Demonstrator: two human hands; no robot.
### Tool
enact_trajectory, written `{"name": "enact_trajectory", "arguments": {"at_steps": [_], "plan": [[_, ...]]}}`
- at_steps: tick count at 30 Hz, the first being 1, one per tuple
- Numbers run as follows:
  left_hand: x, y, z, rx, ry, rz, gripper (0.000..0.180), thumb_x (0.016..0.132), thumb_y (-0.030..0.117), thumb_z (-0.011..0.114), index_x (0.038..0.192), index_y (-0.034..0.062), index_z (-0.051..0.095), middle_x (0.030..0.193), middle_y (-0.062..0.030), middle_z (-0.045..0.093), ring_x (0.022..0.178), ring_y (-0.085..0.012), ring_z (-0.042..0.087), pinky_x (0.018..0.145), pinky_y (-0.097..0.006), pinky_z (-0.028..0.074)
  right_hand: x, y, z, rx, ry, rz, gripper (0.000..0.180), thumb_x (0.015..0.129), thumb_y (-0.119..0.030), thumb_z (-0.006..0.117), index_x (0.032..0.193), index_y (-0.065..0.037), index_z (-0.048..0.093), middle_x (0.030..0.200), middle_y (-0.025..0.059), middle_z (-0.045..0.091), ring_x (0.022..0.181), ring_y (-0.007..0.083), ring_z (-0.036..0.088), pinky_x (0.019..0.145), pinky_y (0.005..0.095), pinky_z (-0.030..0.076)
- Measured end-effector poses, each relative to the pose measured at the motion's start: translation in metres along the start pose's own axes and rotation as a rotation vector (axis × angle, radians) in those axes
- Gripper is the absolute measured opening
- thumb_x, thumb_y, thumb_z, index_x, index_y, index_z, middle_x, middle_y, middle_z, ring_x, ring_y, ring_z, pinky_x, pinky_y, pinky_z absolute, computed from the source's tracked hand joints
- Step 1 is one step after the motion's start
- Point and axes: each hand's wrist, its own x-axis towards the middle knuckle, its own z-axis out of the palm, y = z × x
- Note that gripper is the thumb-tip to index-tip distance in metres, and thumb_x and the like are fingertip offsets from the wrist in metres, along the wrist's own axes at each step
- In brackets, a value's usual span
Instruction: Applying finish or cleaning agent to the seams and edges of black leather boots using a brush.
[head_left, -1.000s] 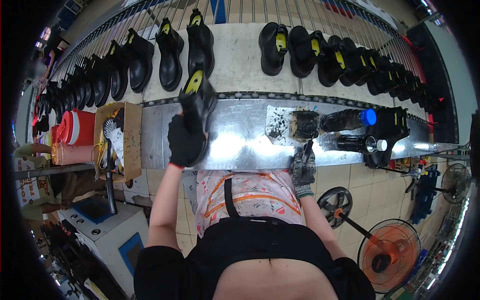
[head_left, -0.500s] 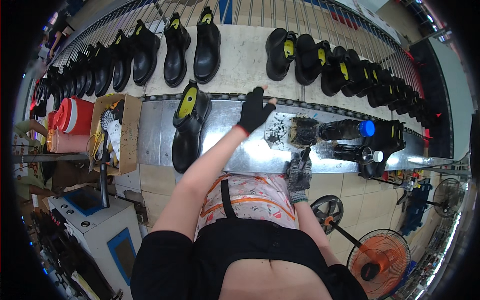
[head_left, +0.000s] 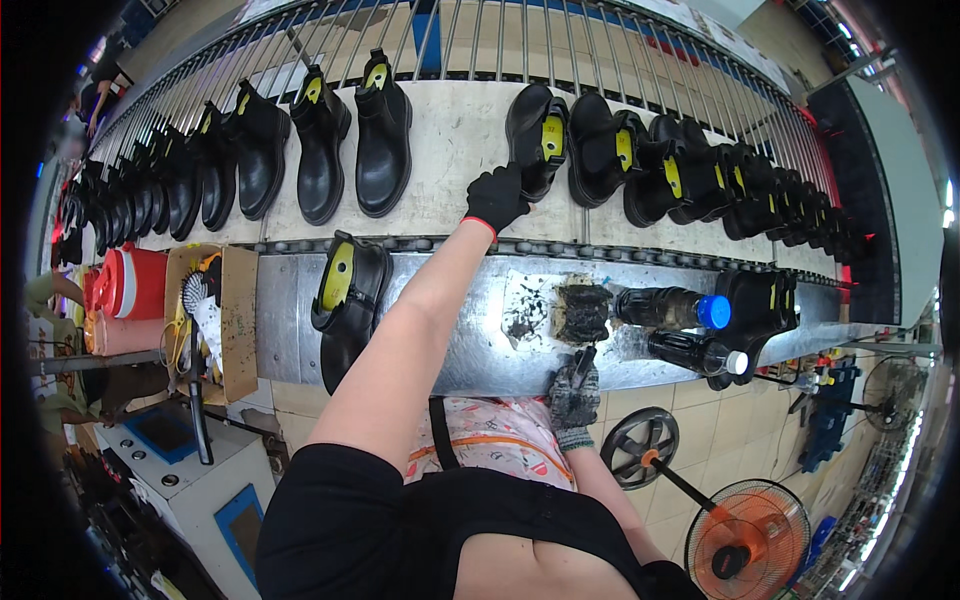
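Observation:
My left hand [head_left: 497, 198], in a black glove with bare fingertips, reaches over the bench to the conveyor. Its fingers close around the toe of a black ankle boot [head_left: 535, 142] with a yellow insole. My right hand [head_left: 574, 398], in a stained grey knit glove, is closed around a dark stick-like tool [head_left: 584, 362] at the bench's front edge; its working end cannot be made out. Just beyond it lies a black-smeared block [head_left: 582, 312] on a stained white sheet [head_left: 528, 300]. Left of my forearm stands another black boot [head_left: 350, 300], partly hidden by the arm.
Rows of black boots [head_left: 383, 145] stand on the pale conveyor [head_left: 450, 130] beyond the metal bench [head_left: 470, 350]. Two bottles of dark liquid [head_left: 665, 307] lie right of the block. A cardboard box [head_left: 240, 330] and red jug [head_left: 140, 285] sit left. A fan [head_left: 745, 540] stands lower right.
My left hand has moved from above the bench to the boot on the conveyor and closed on its toe. My right hand keeps its tool. The whole view has shifted.

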Motion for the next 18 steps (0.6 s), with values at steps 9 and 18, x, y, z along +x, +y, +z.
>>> {"name": "enact_trajectory", "arguments": {"at_steps": [9,18], "plan": [[0.009,-0.011,0.013,-0.022,0.019,0.135,0.061,0.066,0.049,0.073,0.107,0.0085,0.050,0.091,-0.0128,0.063,0.082,-0.0308,0.064,0.069,-0.042,0.050,0.002,-0.014,-0.011,-0.126,-0.013,-0.015,0.053,0.082,-0.025,0.060,0.129,-0.003,0.047,0.109,0.0164,0.059,0.095,0.0311,0.059,0.082,0.0403,0.046],[-0.019,-0.021,-0.002,-0.036,0.206,0.172,0.048,0.072,0.041,0.069,0.101,0.0066,0.052,0.091,-0.0126,0.065,0.080,-0.0310,0.064,0.070,-0.041,0.051,0.001,0.003,-0.002,-0.290,0.048,-0.215,0.062,0.090,-0.027,0.049,0.143,-0.006,0.026,0.109,0.0227,0.054,0.095,0.0369,0.055,0.079,0.0436,0.044]]}}
